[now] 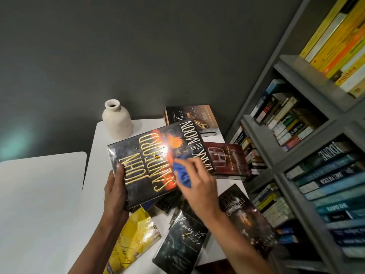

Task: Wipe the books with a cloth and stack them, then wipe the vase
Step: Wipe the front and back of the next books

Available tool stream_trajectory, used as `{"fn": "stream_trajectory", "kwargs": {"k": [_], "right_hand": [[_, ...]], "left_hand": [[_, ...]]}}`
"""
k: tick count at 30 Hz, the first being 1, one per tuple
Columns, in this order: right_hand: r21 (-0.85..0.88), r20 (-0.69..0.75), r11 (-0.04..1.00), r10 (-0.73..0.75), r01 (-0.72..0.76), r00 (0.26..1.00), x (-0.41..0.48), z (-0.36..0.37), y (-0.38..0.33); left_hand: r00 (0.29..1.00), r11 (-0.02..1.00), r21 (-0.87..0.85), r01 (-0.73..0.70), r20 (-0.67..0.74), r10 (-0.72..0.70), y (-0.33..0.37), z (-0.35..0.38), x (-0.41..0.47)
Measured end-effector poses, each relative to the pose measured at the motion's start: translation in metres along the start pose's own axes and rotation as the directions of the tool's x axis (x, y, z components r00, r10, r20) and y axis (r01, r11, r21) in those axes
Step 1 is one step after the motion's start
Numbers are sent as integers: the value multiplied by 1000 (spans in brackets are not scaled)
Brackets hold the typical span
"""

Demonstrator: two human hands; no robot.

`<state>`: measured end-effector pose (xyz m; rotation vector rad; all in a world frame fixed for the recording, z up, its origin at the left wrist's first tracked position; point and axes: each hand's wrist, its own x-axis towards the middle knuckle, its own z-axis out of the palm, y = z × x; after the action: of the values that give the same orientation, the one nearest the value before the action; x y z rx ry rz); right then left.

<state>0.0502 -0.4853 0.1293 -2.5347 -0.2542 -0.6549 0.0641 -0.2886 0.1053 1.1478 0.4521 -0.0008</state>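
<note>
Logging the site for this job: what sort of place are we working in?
Probably a home study or small reading room: tall grey bookshelves packed with paperbacks, a white table strewn with hardback novels, and a cream ceramic vase.
</note>
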Motion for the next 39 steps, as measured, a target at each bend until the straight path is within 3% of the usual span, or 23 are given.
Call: {"fn": "stream_trajectory", "kwargs": {"k": [2, 5, 7, 12, 17, 19, 22, 24, 26, 28, 33, 34, 37, 39], "right_hand": [[24, 45, 999, -50, 48, 998, 0, -6, 8], [-2, -83, 989, 148, -149, 985, 20, -20, 36], [-22, -134, 978, 203, -208, 970, 30, -14, 32], [-23, -28, 1000, -18, 17, 999, 13, 1, 16], [-23, -151, 976, 211, -217, 966, 36, -8, 41], [-63, -130, 992, 97, -106, 987, 37, 3, 20], [-56, 27, 994, -92, 93, 995, 27, 6, 12], [-85, -6, 995, -56, 56, 998, 36, -3, 30], [-86, -120, 991, 96, -106, 988, 51, -10, 43], [-80, -184, 984, 145, -162, 972, 58, -7, 38], [-71, -18, 986, -153, 151, 988, 38, 1, 15], [-78, -22, 987, -140, 138, 990, 41, -3, 24], [-69, -135, 994, 77, -87, 988, 65, -13, 46], [-45, -180, 993, 96, -106, 979, 71, -6, 39]], "left_hand": [[1000, 999, 16, -28, 10, 28, 4, 0, 2], [999, 998, 39, -45, 17, 44, 4, 0, 2], [999, 999, 40, -35, 19, 34, 3, 1, 2], [999, 997, 65, -42, 27, 40, 7, -1, 5], [999, 997, 74, -36, 44, 33, 4, -4, 4], [999, 997, 69, -22, 50, 19, 5, -2, 4], [997, 995, 91, -44, 74, 37, 8, -3, 8], [995, 994, 95, -57, 84, 49, 11, -6, 10], [994, 994, 93, -59, 98, 50, 10, -6, 9], [993, 995, 88, -53, 106, 43, 8, -4, 9], [990, 991, 105, -82, 121, 69, 13, -4, 15], [989, 990, 106, -88, 127, 75, 14, -4, 15], [988, 992, 94, -84, 138, 71, 14, -4, 15], [989, 994, 89, -70, 137, 58, 13, -2, 15]]}}
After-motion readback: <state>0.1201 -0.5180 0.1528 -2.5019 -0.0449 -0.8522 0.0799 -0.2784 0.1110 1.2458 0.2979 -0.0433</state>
